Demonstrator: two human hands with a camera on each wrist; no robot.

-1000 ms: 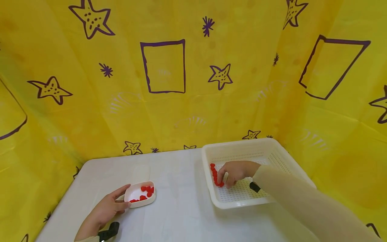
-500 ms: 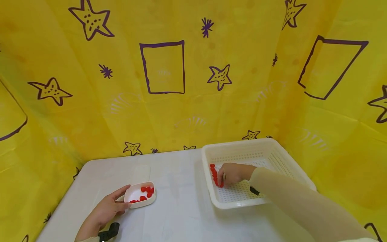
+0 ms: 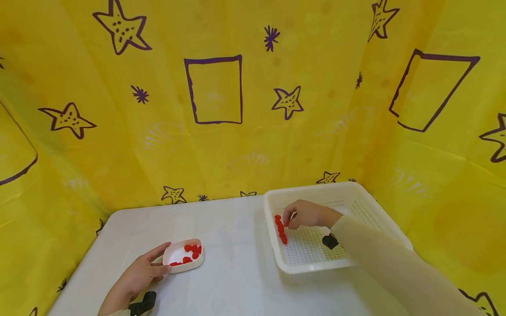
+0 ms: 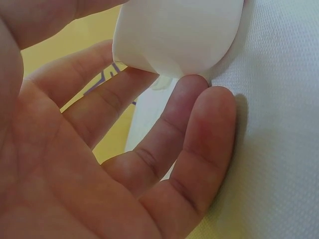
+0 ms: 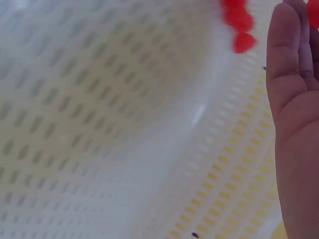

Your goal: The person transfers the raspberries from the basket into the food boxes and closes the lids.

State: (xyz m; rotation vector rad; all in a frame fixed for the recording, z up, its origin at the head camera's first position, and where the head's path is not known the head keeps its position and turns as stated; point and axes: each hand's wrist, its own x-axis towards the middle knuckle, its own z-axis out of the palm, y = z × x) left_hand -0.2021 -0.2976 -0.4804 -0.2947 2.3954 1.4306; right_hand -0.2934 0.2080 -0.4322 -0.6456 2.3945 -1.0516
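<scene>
My left hand [image 3: 136,274] grips the left end of a small white box [image 3: 174,252], thumb and fingers on opposite sides. Several small red lumps [image 3: 187,260] lie inside it along the right and front. The left wrist view has the fingers [image 4: 207,119] bent at the end of the white box [image 4: 174,35]. Over the left part of a white perforated basket [image 3: 300,267], my right hand [image 3: 310,214] pinches one red lump [image 3: 287,224] between thumb and fingertips. Just left of it, more red lumps [image 3: 280,229] form a row along the basket's left wall.
A pale flat panel [image 3: 186,226] lies behind the box on the white table [image 3: 233,245]. The basket stands at the table's right side. A yellow curtain [image 3: 221,153] with drawn stars hangs behind and at both sides.
My right hand has lifted from the near end of the red row and moved back with a red lump in its fingertips. The left hand and box have stayed put.
</scene>
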